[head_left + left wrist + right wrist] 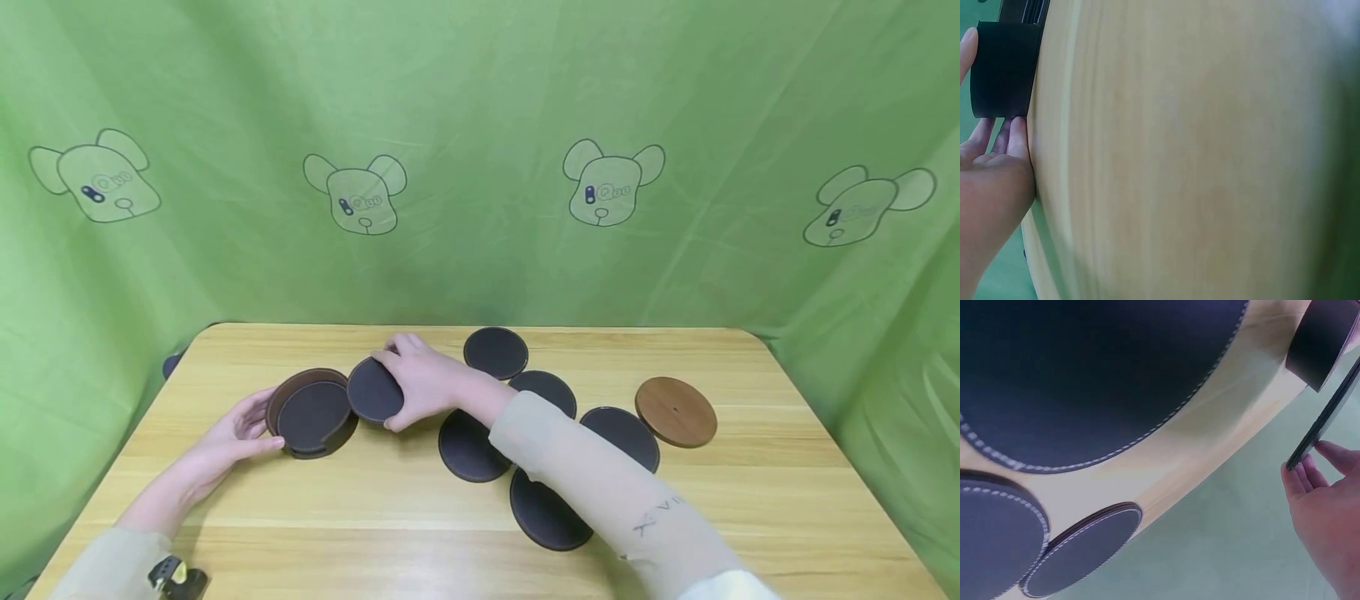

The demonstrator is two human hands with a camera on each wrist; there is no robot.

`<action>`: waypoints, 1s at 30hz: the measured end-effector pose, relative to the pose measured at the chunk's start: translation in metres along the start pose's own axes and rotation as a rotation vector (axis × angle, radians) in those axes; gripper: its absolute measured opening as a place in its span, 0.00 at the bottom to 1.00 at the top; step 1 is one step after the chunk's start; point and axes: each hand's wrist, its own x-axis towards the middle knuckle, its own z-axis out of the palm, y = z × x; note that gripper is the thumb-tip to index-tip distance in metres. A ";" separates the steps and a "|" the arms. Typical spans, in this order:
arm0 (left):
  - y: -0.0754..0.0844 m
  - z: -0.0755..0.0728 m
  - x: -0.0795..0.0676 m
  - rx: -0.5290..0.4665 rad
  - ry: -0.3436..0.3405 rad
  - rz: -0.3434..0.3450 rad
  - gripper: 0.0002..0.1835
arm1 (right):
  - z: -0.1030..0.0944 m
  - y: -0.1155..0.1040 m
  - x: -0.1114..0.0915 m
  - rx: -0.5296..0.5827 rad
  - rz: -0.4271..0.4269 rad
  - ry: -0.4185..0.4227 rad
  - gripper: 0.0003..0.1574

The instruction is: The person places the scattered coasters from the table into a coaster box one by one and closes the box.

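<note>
My left hand (221, 446) grips the left side of a round, dark coaster holder (330, 446) on the table, thumb at the front and fingers behind. A black coaster lies inside, and stacked edges (1032, 11) show at its opening in the left wrist view. Just right of the holder, my right hand (426, 379) pinches a black round coaster (372, 392) by its edge, tilted and raised above the table. In the right wrist view this coaster (1325, 415) is edge-on between thumb and fingertips, close to the holder (1322, 340).
Several black coasters with stitched rims lie under and around my right forearm, among them a far one (496, 352) and a near one (550, 512). A brown disc (677, 412) lies at the right. Green cloth (480, 250) hangs behind the wooden table (360, 517).
</note>
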 end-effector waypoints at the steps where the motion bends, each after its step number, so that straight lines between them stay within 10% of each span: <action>1: 0.000 0.000 0.000 0.000 0.001 -0.002 0.46 | 0.000 -0.001 0.001 0.000 -0.004 0.006 0.65; 30: 0.003 0.000 -0.001 0.006 -0.011 0.001 0.48 | 0.022 -0.058 0.046 -0.079 -0.011 -0.008 0.65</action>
